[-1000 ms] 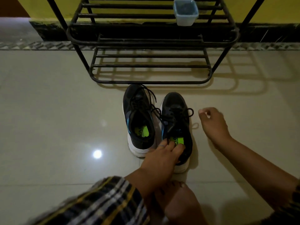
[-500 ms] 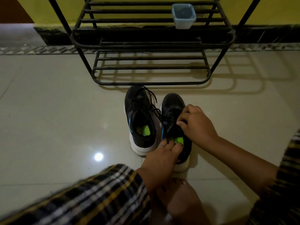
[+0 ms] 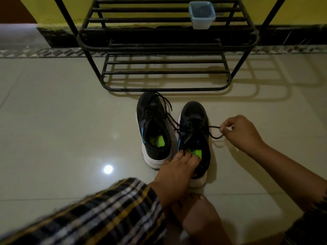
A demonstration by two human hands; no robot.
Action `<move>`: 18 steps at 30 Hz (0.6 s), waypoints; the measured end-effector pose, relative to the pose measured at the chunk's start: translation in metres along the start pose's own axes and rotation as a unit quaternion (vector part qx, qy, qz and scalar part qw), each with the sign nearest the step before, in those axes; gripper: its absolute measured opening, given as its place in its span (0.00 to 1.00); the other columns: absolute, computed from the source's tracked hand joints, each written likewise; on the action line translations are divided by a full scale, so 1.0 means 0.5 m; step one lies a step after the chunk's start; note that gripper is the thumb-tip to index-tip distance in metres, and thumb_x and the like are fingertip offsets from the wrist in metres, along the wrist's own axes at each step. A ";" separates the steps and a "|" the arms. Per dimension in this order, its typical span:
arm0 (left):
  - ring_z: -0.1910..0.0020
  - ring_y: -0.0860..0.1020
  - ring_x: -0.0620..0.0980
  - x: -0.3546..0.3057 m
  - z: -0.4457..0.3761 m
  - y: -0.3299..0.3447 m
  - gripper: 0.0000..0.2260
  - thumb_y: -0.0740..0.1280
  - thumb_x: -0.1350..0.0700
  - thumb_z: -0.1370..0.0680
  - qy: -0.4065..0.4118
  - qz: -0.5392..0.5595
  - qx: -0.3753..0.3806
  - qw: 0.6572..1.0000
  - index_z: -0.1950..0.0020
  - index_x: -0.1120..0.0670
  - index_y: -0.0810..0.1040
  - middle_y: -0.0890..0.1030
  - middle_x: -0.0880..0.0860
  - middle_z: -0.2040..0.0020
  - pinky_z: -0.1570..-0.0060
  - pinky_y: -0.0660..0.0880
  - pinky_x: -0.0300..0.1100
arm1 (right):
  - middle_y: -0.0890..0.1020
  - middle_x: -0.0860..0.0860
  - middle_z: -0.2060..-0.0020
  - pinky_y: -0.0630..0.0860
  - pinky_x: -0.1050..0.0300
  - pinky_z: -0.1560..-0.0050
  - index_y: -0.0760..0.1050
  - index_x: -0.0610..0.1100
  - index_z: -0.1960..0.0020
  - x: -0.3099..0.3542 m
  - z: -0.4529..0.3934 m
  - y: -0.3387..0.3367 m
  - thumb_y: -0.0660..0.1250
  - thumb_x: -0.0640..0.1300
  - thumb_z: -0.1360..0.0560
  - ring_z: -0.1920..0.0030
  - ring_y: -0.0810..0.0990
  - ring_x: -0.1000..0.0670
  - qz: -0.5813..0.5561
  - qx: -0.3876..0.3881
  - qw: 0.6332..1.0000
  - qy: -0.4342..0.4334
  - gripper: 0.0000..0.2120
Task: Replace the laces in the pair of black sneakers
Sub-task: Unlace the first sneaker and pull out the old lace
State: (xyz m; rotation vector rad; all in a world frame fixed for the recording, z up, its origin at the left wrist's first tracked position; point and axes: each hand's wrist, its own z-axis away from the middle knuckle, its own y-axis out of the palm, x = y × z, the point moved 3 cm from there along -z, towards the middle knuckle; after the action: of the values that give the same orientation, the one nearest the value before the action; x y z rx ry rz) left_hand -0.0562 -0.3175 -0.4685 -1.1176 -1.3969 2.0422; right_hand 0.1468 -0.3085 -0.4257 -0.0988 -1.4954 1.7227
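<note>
Pulled rightward, right hand (image 3: 241, 132) pinches lace (image 3: 215, 132); left hand (image 3: 177, 171) grips sneaker (image 3: 194, 138).

The right hand (image 3: 242, 133) pinches a black lace (image 3: 215, 132) pulled sideways from the right sneaker (image 3: 194, 138); the left hand (image 3: 177, 170) holds its heel opening (green insole showing), left sneaker (image 3: 153, 129) just beside.
</note>
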 end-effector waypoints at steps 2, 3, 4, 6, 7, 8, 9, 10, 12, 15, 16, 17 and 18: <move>0.32 0.64 0.55 0.001 0.000 0.000 0.15 0.59 0.56 0.21 -0.002 -0.003 0.002 1.000 0.34 0.52 0.65 0.70 0.52 0.37 0.44 0.71 0.54 | 0.71 0.45 0.40 0.67 0.45 0.39 0.73 0.48 0.44 0.011 0.006 0.015 0.67 0.49 0.25 0.39 0.72 0.42 0.042 -0.012 0.999 -0.019 0.11; 0.32 0.64 0.55 0.002 -0.001 0.000 0.15 0.59 0.56 0.21 -0.001 -0.003 0.001 1.000 0.34 0.52 0.65 0.70 0.53 0.37 0.44 0.71 0.54 | 0.69 0.45 0.38 0.65 0.44 0.38 0.70 0.48 0.38 0.021 0.013 0.020 0.66 0.50 0.25 0.37 0.70 0.42 0.062 -0.020 0.997 -0.033 0.16; 0.33 0.64 0.56 0.002 -0.002 0.001 0.15 0.59 0.56 0.21 0.001 -0.001 0.001 1.000 0.34 0.52 0.66 0.70 0.53 0.37 0.44 0.71 0.54 | 0.67 0.45 0.37 0.64 0.44 0.38 0.68 0.48 0.36 0.032 0.020 0.022 0.65 0.51 0.25 0.36 0.68 0.42 0.076 -0.036 0.995 -0.055 0.19; 0.33 0.64 0.56 0.002 -0.002 0.001 0.15 0.60 0.55 0.21 0.000 0.003 0.002 1.000 0.34 0.53 0.66 0.70 0.53 0.37 0.44 0.72 0.54 | 0.66 0.46 0.36 0.63 0.45 0.38 0.67 0.50 0.34 0.058 0.032 0.025 0.64 0.52 0.24 0.35 0.67 0.43 0.094 -0.052 0.988 -0.110 0.20; 0.32 0.64 0.56 0.003 -0.003 0.002 0.15 0.59 0.55 0.21 0.000 0.000 0.006 1.000 0.34 0.53 0.66 0.70 0.53 0.37 0.44 0.72 0.54 | 0.66 0.47 0.36 0.63 0.45 0.38 0.68 0.51 0.34 0.067 0.035 0.029 0.64 0.51 0.24 0.35 0.66 0.44 0.107 -0.050 0.983 -0.138 0.20; 0.32 0.64 0.55 0.003 -0.003 0.002 0.15 0.59 0.54 0.20 0.000 -0.005 0.010 1.000 0.34 0.52 0.65 0.70 0.52 0.36 0.44 0.72 0.53 | 0.65 0.47 0.35 0.63 0.45 0.37 0.69 0.52 0.34 0.074 0.037 0.033 0.63 0.51 0.24 0.35 0.65 0.44 0.122 -0.040 0.978 -0.162 0.19; 0.32 0.63 0.55 0.003 -0.003 0.001 0.15 0.59 0.54 0.20 0.000 -0.007 0.012 1.000 0.33 0.52 0.65 0.70 0.52 0.36 0.43 0.71 0.53 | 0.64 0.47 0.34 0.64 0.45 0.37 0.69 0.52 0.34 0.081 0.039 0.037 0.63 0.51 0.24 0.34 0.64 0.45 0.131 -0.027 0.974 -0.183 0.18; 0.32 0.63 0.54 0.003 -0.002 0.000 0.16 0.59 0.53 0.20 0.001 -0.009 0.011 1.000 0.33 0.52 0.65 0.70 0.52 0.36 0.43 0.71 0.52 | 0.64 0.47 0.34 0.65 0.45 0.37 0.70 0.52 0.34 0.085 0.040 0.041 0.62 0.51 0.23 0.34 0.64 0.44 0.133 -0.015 0.971 -0.200 0.18; 0.33 0.64 0.54 0.003 -0.002 -0.001 0.15 0.59 0.52 0.20 0.004 -0.008 0.002 1.000 0.34 0.53 0.66 0.70 0.52 0.37 0.44 0.71 0.52 | 0.63 0.47 0.34 0.67 0.46 0.38 0.72 0.51 0.36 0.091 0.044 0.045 0.63 0.53 0.24 0.35 0.64 0.44 0.141 -0.001 0.963 -0.230 0.17; 0.36 0.68 0.56 0.004 0.000 0.003 0.14 0.59 0.52 0.22 0.012 -0.003 -0.021 1.000 0.37 0.53 0.68 0.73 0.53 0.40 0.49 0.74 0.53 | 0.64 0.47 0.36 0.68 0.48 0.41 0.72 0.47 0.37 0.094 0.046 0.058 0.64 0.53 0.25 0.36 0.64 0.44 0.209 0.000 0.942 -0.261 0.19; 0.37 0.70 0.56 0.004 -0.001 0.004 0.14 0.58 0.51 0.22 0.016 -0.007 -0.028 0.999 0.38 0.53 0.68 0.74 0.53 0.42 0.51 0.75 0.53 | 0.65 0.47 0.36 0.68 0.48 0.42 0.72 0.46 0.37 0.094 0.046 0.062 0.65 0.52 0.25 0.36 0.64 0.45 0.226 0.003 0.937 -0.267 0.19; 0.39 0.71 0.56 0.003 -0.001 0.003 0.15 0.56 0.50 0.23 0.020 -0.010 -0.038 0.999 0.39 0.53 0.69 0.74 0.53 0.43 0.52 0.76 0.52 | 0.66 0.47 0.38 0.68 0.49 0.43 0.72 0.46 0.37 0.095 0.046 0.064 0.65 0.52 0.25 0.37 0.64 0.45 0.234 0.007 0.934 -0.270 0.19; 0.39 0.71 0.56 0.003 -0.001 0.002 0.14 0.57 0.51 0.23 0.022 -0.009 -0.046 0.999 0.39 0.53 0.69 0.75 0.53 0.44 0.53 0.76 0.52 | 0.67 0.47 0.40 0.69 0.50 0.44 0.72 0.46 0.38 0.097 0.044 0.063 0.65 0.51 0.25 0.38 0.65 0.46 0.233 0.010 0.934 -0.270 0.18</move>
State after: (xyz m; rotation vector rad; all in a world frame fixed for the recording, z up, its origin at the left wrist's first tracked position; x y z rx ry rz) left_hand -0.0567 -0.3164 -0.4700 -1.1744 -1.4867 1.9468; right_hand 0.0864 -0.2940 -0.4247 0.0427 -1.9668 2.2713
